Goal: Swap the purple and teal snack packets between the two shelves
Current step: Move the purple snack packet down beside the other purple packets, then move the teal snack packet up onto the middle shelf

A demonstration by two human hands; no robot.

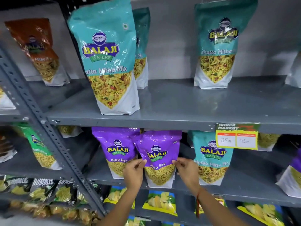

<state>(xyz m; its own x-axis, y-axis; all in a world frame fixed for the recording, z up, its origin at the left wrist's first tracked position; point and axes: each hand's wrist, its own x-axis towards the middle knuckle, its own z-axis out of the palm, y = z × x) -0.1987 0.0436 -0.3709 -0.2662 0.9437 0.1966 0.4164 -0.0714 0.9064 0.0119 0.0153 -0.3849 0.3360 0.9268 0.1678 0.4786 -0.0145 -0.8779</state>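
Left hand, right hand, pinching glossy purple packet

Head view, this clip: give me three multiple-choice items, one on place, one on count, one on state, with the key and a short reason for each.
1. Where does the purple packet between the hands stand?
A. upper shelf
B. lower shelf
C. floor

2. How many purple packets stand in the bay's middle, on the lower shelf?
A. two
B. four
C. none

3. How is the front purple packet held?
A. left hand only
B. untouched
C. both hands at its sides

Key: 1 B, it stands under the upper shelf, beside a teal packet. 2 A, a second purple packet stands behind it. 3 C, the left hand and right hand pinch its edges.
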